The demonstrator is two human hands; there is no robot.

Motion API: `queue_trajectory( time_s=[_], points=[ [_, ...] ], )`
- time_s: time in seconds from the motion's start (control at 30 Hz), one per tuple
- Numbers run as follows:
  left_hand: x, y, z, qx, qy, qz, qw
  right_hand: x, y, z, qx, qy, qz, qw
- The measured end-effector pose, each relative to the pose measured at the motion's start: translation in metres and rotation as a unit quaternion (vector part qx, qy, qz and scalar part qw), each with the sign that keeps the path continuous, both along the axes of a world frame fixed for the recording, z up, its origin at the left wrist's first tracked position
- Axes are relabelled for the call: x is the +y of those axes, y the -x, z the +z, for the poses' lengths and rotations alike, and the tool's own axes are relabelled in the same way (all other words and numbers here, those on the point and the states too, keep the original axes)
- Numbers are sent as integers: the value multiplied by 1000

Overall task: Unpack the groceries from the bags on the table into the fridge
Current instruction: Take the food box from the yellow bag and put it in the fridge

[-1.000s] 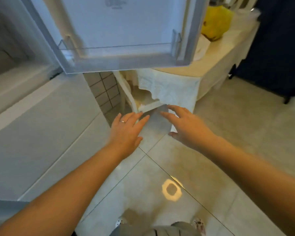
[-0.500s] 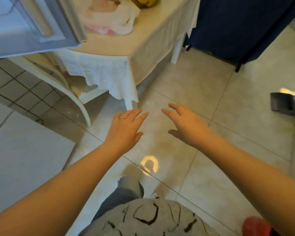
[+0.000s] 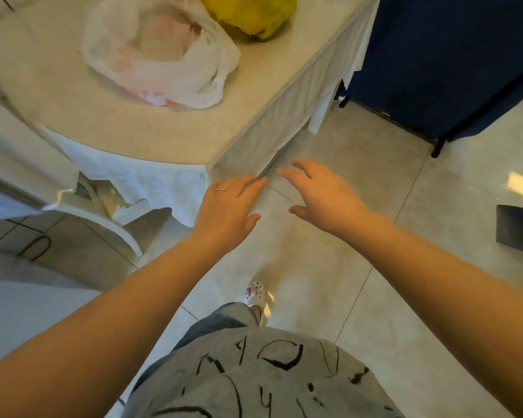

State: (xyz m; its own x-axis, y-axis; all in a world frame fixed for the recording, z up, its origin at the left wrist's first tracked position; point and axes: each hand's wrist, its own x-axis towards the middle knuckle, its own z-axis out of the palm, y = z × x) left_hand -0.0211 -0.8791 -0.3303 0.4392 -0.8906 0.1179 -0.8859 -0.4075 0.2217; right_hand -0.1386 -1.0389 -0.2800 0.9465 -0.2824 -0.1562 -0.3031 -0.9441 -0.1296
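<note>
Both hands are reaching forward empty: the left hand (image 3: 227,206), wearing a thin ring, and the right hand (image 3: 320,194) are hovering with fingers spread above the glossy tiled floor (image 3: 375,206), short of the desk (image 3: 163,128). On its pale cloth-covered top a crumpled thin white plastic bag (image 3: 163,55) is lying, with a bulging yellow plastic bag (image 3: 251,13) just behind. The white film looks slippery and slack; grabbing one loose fold could probably be tipping the pinkish contents out, or dragging the draped cloth along.
</note>
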Motion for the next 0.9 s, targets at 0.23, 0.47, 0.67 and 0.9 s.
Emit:
queue_trajectory(
  time_s=[0.23,0.47,0.67,0.9],
  points=[
    [-118,-104,27,-6,26,23,999,-116,-80,26,-38,20,-8,999],
    [-228,-179,30,-39,47,44,997,-233,-161,22,-41,14,23,999],
    [-336,-232,32,-32,45,105,993,-352,-240,22,-45,-3,85,995],
    [-416,-290,59,-52,73,201,976,-448,-340,45,-83,-13,173,981]
  ],
)
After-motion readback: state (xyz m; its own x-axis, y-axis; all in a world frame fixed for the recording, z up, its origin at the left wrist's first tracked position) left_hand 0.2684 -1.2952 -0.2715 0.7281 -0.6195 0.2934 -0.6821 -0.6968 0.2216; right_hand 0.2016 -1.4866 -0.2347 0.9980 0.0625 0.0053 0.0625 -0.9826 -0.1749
